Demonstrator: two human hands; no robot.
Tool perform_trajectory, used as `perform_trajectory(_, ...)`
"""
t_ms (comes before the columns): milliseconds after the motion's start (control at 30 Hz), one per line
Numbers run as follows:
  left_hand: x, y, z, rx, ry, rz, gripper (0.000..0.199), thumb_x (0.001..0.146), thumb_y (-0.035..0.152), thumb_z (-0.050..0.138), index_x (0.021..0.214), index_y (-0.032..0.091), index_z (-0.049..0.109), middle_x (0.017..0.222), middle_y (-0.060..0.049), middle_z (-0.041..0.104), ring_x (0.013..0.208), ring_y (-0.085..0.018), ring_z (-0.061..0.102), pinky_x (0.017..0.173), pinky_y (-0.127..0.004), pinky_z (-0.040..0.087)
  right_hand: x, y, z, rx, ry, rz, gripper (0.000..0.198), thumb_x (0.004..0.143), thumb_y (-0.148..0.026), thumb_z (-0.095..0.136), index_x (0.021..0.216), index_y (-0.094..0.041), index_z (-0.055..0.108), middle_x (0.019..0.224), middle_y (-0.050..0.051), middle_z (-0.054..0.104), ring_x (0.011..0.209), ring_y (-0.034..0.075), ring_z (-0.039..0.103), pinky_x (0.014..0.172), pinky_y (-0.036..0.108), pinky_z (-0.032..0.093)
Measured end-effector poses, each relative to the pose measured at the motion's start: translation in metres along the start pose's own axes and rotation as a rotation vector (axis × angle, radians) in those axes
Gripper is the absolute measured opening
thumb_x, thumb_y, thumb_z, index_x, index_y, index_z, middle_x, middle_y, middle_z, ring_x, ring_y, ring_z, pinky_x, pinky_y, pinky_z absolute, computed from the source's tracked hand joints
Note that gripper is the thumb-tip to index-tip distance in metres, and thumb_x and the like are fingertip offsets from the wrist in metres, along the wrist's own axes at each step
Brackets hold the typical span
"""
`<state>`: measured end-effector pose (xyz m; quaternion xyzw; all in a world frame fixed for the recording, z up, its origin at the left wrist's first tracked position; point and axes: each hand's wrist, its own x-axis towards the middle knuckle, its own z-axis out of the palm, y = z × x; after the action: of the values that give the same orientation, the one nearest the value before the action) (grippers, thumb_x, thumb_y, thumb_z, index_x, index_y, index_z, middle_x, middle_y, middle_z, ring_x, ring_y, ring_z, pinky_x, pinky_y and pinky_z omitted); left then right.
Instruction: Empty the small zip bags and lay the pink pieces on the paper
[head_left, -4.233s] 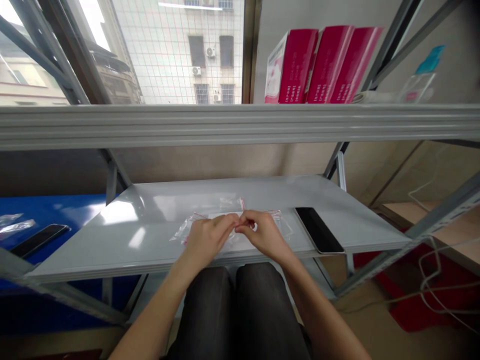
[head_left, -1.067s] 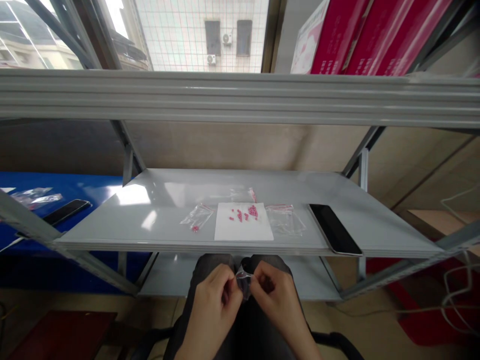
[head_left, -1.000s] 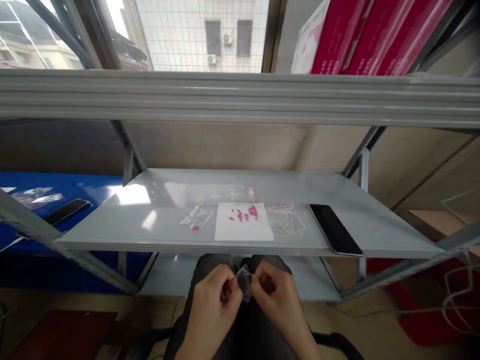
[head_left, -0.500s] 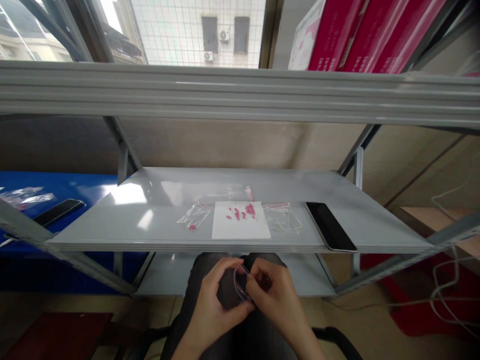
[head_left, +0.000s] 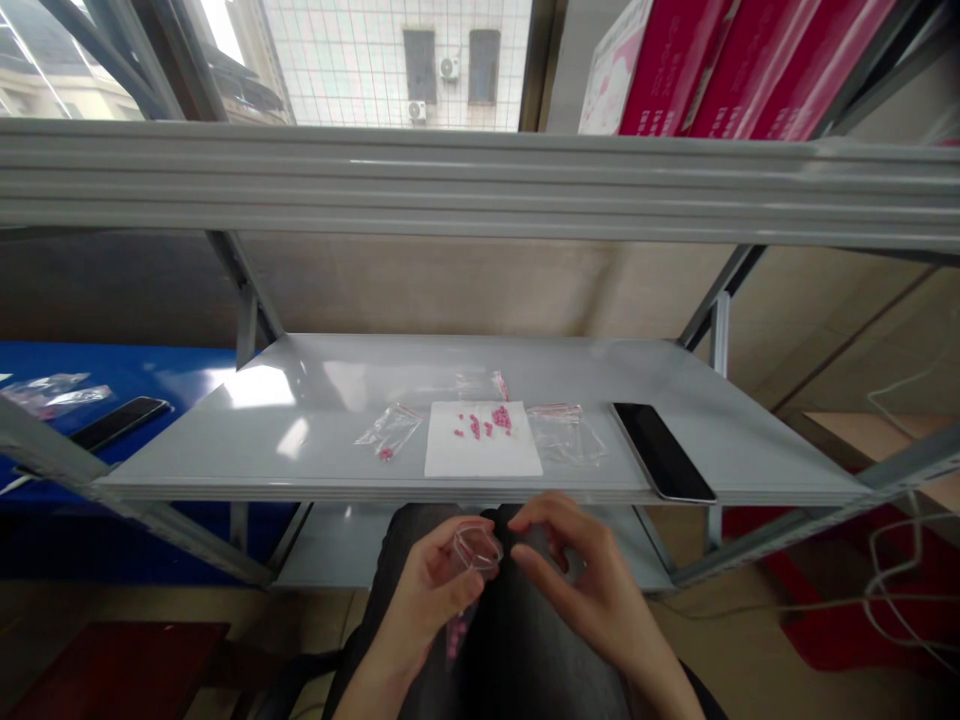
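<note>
My left hand (head_left: pixel 421 602) pinches a small clear plastic bag (head_left: pixel 478 548) above my lap. The bag's mouth gapes toward the right, and small pink pieces (head_left: pixel 454 637) show in its lower end beneath the hand. Just right of that opening is my right hand (head_left: pixel 589 580), holding nothing, its thumb and fingers spread apart. On the table beyond both hands lies a white sheet (head_left: pixel 480 462) with small pink pieces (head_left: pixel 501 416) scattered and heaped on it.
A clear bag with a pink piece (head_left: pixel 390 432) lies left of the sheet, another clear zip bag (head_left: pixel 568 437) right of it. A black-screened phone or tablet (head_left: pixel 664 452) lies farther right. The grey table's front edge (head_left: pixel 375 494) runs between hands and sheet.
My right hand has let go of the bag and moved right, its fingers spreading. In my left hand, the bag has turned, showing its open mouth and the pink pieces inside.
</note>
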<state>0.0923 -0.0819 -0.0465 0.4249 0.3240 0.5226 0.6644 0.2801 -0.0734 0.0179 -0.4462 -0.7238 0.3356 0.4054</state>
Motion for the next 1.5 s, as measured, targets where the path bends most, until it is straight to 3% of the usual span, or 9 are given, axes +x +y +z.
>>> perform_trajectory(100,0.001,-0.003,0.002,-0.134,-0.080,-0.130,0.060,0.060,0.051,0.087,0.105,0.015,0.071,0.090,-0.009,0.068,0.078,-0.018,0.063,0.073,-0.029,0.051,0.003,-0.005,-0.010,-0.005,-0.165,-0.177,0.023,0.083,-0.029,0.075,0.105,-0.025,0.070,0.099,0.005,0.070,0.090,0.022,0.059,0.079,0.033,0.043)
perform_trajectory(233,0.001,-0.008,0.009,-0.274,-0.150,-0.250,0.056,0.062,0.050,0.087,0.100,0.012,0.070,0.079,-0.005,0.062,0.068,-0.013,0.059,0.065,-0.024,0.048,0.006,-0.008,-0.009,-0.009,-0.341,-0.195,0.012,0.091,-0.014,0.063,0.086,-0.022,0.071,0.082,0.001,0.071,0.087,0.019,0.056,0.080,0.032,0.041)
perform_trajectory(333,0.001,-0.011,0.012,-0.310,-0.155,-0.284,0.052,0.068,0.048,0.083,0.102,0.011,0.069,0.078,-0.004,0.059,0.064,-0.009,0.055,0.057,-0.018,0.042,0.006,-0.005,-0.005,0.001,-0.333,-0.154,0.021,0.094,-0.010,0.055,0.084,-0.021,0.069,0.078,0.001,0.066,0.085,0.018,0.052,0.076,0.030,0.040)
perform_trajectory(500,0.001,-0.013,0.013,-0.362,-0.156,-0.292,0.049,0.069,0.047,0.082,0.099,0.009,0.069,0.083,-0.006,0.056,0.075,-0.013,0.056,0.070,-0.025,0.046,0.002,-0.001,-0.003,-0.022,-0.310,-0.152,0.020,0.098,-0.015,0.048,0.091,-0.022,0.066,0.082,0.002,0.061,0.090,0.019,0.051,0.082,0.032,0.039)
perform_trajectory(700,0.002,-0.008,0.016,-0.441,-0.229,-0.287,0.042,0.067,0.044,0.085,0.086,0.010,0.069,0.076,-0.003,0.054,0.070,-0.011,0.054,0.072,-0.024,0.047,0.001,-0.003,-0.002,-0.014,-0.317,-0.178,0.018,0.098,-0.017,0.048,0.084,-0.021,0.058,0.086,0.001,0.062,0.093,0.020,0.050,0.086,0.036,0.037)
perform_trajectory(933,0.004,-0.004,0.012,-0.200,-0.132,-0.075,0.062,0.065,0.040,0.087,0.119,0.018,0.068,0.103,-0.008,0.069,0.101,-0.021,0.064,0.090,-0.028,0.048,0.001,-0.012,0.002,-0.164,-0.264,-0.153,0.019,0.094,-0.007,0.047,0.085,-0.021,0.056,0.087,0.001,0.061,0.094,0.020,0.048,0.086,0.037,0.033)
perform_trajectory(1233,0.006,0.002,0.003,-0.005,-0.057,0.083,0.051,0.070,0.033,0.085,0.116,0.019,0.068,0.105,-0.008,0.073,0.096,-0.019,0.067,0.086,-0.027,0.050,0.005,-0.019,0.001,-0.112,-0.225,-0.202,0.021,0.095,-0.008,0.044,0.095,-0.023,0.059,0.096,0.003,0.063,0.097,0.021,0.051,0.088,0.038,0.037)
perform_trajectory(1367,0.017,0.032,-0.006,0.201,-0.025,0.239,0.045,0.074,0.032,0.081,0.115,0.018,0.067,0.101,-0.008,0.072,0.092,-0.021,0.068,0.084,-0.031,0.053,0.007,-0.017,0.002,0.048,-0.035,-0.292,0.030,0.095,-0.015,0.049,0.121,-0.026,0.057,0.116,0.007,0.061,0.109,0.024,0.052,0.097,0.040,0.039)
perform_trajectory(1500,0.053,0.093,-0.027,0.493,-0.028,0.438,0.048,0.075,0.030,0.079,0.119,0.020,0.063,0.109,-0.009,0.070,0.102,-0.022,0.066,0.091,-0.034,0.052,0.012,-0.012,0.000,0.135,0.108,-0.317,0.029,0.094,-0.016,0.051,0.119,-0.026,0.060,0.113,0.006,0.062,0.108,0.024,0.055,0.098,0.041,0.040)
